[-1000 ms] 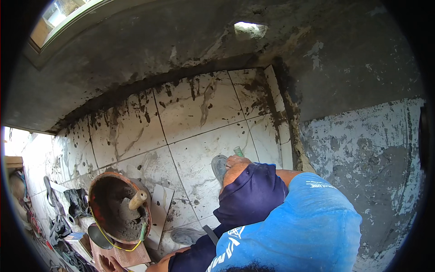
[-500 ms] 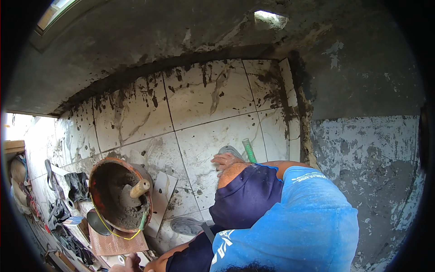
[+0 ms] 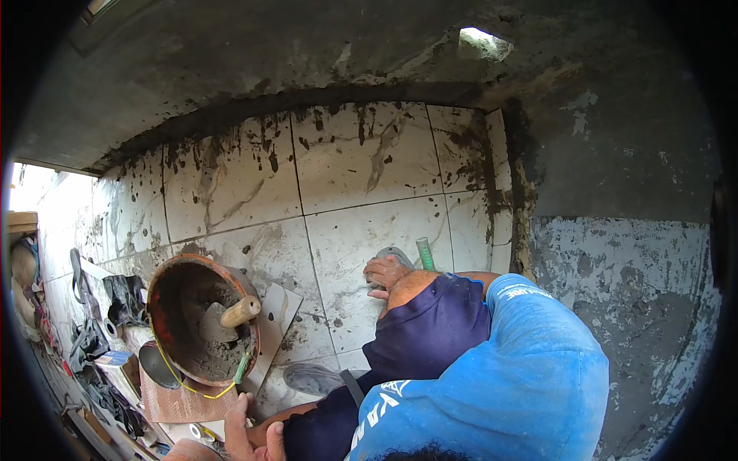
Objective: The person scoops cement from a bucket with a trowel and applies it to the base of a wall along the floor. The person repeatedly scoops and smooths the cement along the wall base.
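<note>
My left hand is at the lower left beside my bent left knee, fingers apart and nothing visible in it. My right hand lies by my right knee, above a grey shoe, its visible fingers stretched out and nothing seen in them. Near my left hand stands a reddish bucket, tilted in view, with grey mortar inside. A trowel with a wooden handle rests in the mortar. The bucket's yellow handle with a green grip hangs over its near side.
Behind my right hand a short green ribbed hose rises. A loose tile piece lies beside the bucket. A dark bowl, a tape roll and black bags crowd the left. Mortar-splashed floor tiles meet a grey wall.
My left hand has come up further into view and its fingers have spread. My right hand stays by the knee. The whole view has shifted slightly.
</note>
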Available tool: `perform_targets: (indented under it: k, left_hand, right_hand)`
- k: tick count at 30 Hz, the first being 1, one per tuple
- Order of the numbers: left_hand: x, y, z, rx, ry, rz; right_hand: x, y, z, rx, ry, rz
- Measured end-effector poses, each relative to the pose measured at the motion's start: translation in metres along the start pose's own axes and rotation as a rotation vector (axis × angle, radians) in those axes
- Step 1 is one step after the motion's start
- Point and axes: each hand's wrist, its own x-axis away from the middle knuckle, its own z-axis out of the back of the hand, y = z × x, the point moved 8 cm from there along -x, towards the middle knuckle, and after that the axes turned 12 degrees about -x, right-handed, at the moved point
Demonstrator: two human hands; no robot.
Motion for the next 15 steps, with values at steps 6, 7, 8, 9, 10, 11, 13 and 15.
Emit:
perform_targets:
  k: [6,7,8,9,10,11,13,15]
  left_hand:
    - [-0.001,-0.004,-0.010,-0.118,-0.154,0.004]
    - [0.002,-0.008,-0.009,-0.122,-0.149,0.037]
    - [0.010,-0.012,-0.010,-0.164,-0.180,0.046]
    - [0.015,-0.012,-0.013,-0.202,-0.210,0.067]
    - [0.012,-0.006,-0.007,-0.237,-0.063,-0.001]
    - [-0.002,0.000,-0.009,-0.226,-0.134,0.062]
    - [-0.017,0.008,-0.018,-0.145,-0.127,-0.104]
    - [-0.012,0.004,-0.027,-0.139,-0.113,-0.157]
  right_hand:
    - [-0.005,0.002,-0.006,-0.039,0.027,-0.074]
    - [-0.009,-0.003,-0.005,-0.005,0.025,-0.033]
    - [-0.019,-0.014,-0.009,0.014,0.007,0.032]
    - [-0.025,-0.019,-0.011,0.014,0.023,0.051]
    - [-0.026,-0.023,-0.007,-0.008,0.058,0.071]
    - [-0.012,-0.012,0.000,0.051,0.042,0.041]
    - [0.004,-0.008,0.022,0.058,0.070,-0.032]
    - [-0.003,-0.024,0.033,0.100,0.082,-0.012]
